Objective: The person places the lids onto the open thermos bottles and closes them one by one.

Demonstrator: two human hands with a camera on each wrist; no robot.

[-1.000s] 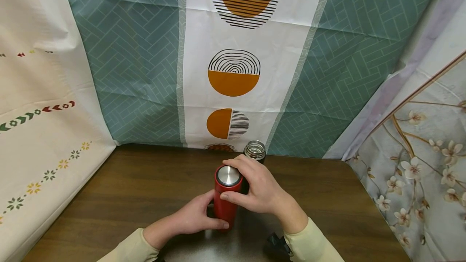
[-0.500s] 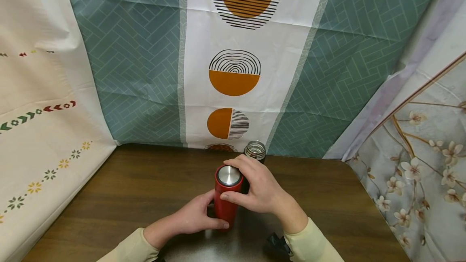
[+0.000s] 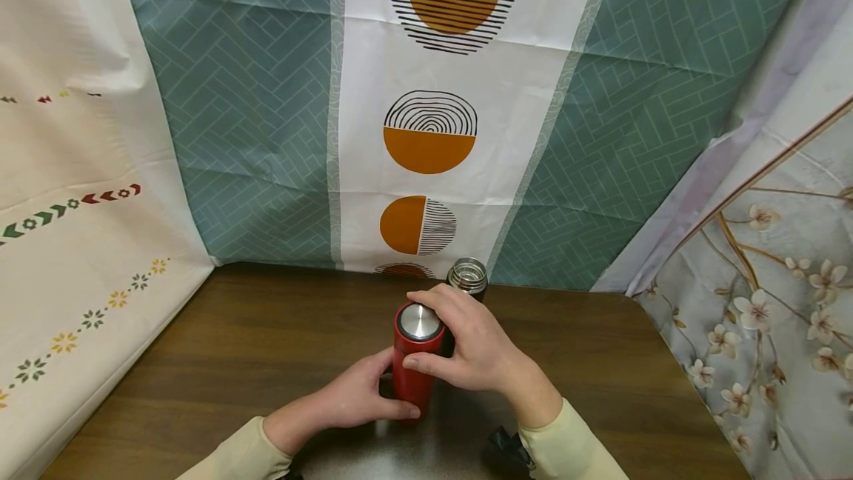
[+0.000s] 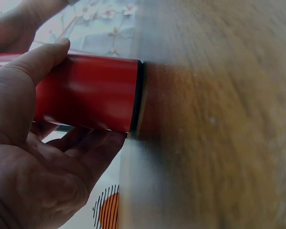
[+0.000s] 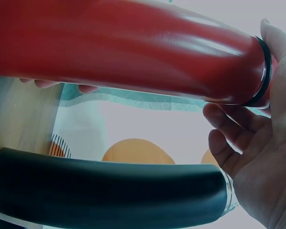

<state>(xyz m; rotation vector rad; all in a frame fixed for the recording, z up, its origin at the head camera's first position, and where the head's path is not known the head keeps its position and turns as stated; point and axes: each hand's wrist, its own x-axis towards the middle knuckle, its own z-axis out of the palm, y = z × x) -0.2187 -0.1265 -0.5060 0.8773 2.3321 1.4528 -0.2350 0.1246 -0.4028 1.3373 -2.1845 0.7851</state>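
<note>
A red thermos flask [image 3: 413,384] stands upright on the wooden table, its lid [image 3: 420,321] topped with a brushed silver disc. My left hand [image 3: 360,395] holds the lower body, thumb on the near side and fingers round the back. Up at the lid, my right hand [image 3: 476,343] grips with the thumb in front and fingers behind. In the right wrist view a dark ring [image 5: 264,71] marks the joint between body and lid. Just behind the right hand stands a black flask [image 5: 109,188]; its steel mouth [image 3: 468,271] is uncovered.
The brown wooden table [image 3: 280,324] ends at a hanging green and white cloth [image 3: 426,184]. Cream cloth [image 3: 100,243] hangs at the left, flowered cloth [image 3: 786,317] at the right. A black device [image 3: 509,444] sits by the right sleeve.
</note>
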